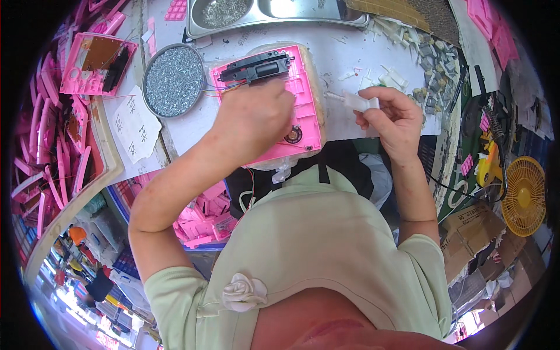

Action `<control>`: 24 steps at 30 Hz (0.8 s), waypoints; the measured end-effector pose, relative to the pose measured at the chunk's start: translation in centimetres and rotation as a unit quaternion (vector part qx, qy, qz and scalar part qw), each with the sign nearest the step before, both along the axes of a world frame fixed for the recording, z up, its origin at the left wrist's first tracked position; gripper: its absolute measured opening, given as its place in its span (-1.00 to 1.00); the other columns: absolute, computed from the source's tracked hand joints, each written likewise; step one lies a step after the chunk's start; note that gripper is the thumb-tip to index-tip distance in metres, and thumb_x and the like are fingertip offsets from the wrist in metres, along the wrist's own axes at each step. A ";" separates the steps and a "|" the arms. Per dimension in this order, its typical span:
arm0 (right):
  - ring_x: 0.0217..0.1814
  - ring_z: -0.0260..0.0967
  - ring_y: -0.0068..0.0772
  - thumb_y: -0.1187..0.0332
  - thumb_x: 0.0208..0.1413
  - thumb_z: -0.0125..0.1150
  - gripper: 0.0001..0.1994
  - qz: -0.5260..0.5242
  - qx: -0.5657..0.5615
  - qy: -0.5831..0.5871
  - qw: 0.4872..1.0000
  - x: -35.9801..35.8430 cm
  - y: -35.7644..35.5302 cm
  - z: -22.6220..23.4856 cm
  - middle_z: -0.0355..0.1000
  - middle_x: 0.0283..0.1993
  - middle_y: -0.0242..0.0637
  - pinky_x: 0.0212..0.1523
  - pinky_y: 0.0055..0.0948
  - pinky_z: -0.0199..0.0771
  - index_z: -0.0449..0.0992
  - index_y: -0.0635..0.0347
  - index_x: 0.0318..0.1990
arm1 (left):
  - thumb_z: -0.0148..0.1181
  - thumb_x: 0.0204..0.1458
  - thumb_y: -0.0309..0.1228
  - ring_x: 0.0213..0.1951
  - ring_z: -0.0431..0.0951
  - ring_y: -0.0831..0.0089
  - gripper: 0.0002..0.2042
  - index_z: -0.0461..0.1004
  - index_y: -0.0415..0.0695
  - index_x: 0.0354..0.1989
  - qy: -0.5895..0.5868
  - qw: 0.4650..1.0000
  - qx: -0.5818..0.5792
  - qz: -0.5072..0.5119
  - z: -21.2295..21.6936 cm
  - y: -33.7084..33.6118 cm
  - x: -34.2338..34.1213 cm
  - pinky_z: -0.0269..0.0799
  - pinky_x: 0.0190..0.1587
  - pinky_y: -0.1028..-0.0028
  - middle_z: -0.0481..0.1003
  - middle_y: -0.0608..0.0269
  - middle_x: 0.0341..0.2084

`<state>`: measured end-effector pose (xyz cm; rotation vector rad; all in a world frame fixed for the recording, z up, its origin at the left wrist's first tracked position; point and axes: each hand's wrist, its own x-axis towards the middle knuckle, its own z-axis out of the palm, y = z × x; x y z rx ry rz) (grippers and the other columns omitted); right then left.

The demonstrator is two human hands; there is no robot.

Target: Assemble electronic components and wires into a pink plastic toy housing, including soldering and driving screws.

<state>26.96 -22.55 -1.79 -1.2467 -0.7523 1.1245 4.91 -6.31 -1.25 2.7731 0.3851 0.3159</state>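
A pink plastic housing (pixel 309 116) lies on a wrapped, padded block (pixel 317 87) in front of me. Across its far end sits a long black plastic module (pixel 256 69), with thin coloured wires at its left. A small round black speaker (pixel 293 135) is set into the near end. My left hand (pixel 256 119) rests over the housing's middle, just below the module. Its fingers are curled in, and what they hold, if anything, is hidden. Right of the housing, my right hand (pixel 396 119) pinches a small white plastic part (pixel 360 104) between thumb and fingers.
A round metal dish (pixel 145 84) of small screws stands left of the housing. Beyond lies a divided metal tray (pixel 280 23). White and grey parts (pixel 431 70) are heaped at right. Pink housings (pixel 49 125) pile up at far left. A yellow fan (pixel 525 195) stands at right.
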 end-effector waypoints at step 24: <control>-0.20 0.42 -0.20 0.40 -0.14 0.54 -0.65 0.146 0.233 -0.404 0.872 -1.5 5.4 -3.9 0.50 -0.16 -0.23 -0.23 -0.30 0.45 0.64 0.17 -0.12 | 0.25 0.04 -0.64 -0.56 0.36 0.61 -0.85 0.49 -0.24 -0.22 -0.251 0.856 -0.380 0.246 -2.0 -2.3 -2.3 0.29 -0.50 0.55 0.44 0.29 -0.49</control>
